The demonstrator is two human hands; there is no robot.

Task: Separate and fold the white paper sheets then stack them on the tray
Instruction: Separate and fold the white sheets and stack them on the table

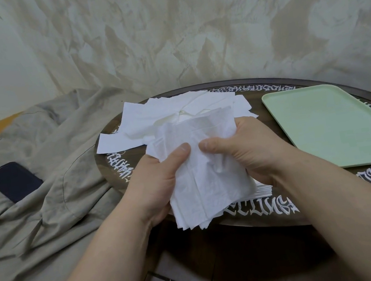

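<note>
Both of my hands hold a bunch of white paper sheets (201, 179) above the near edge of the round table. My left hand (159, 181) grips the bunch from the left, thumb on top. My right hand (247, 149) grips it from the right, thumb pressed on the paper. A loose pile of more white sheets (163, 117) lies spread on the far left part of the table. A pale green tray (339, 124) lies on the right side of the table with nothing on it. A thin stack of white sheets (336, 179) shows under my right wrist.
The dark round table (253, 217) carries white lettering around its rim. A beige cloth (39, 184) covers a surface to the left, with a dark phone (13, 181) lying on it. A pale curtain hangs behind the table. Dark floor tiles lie below.
</note>
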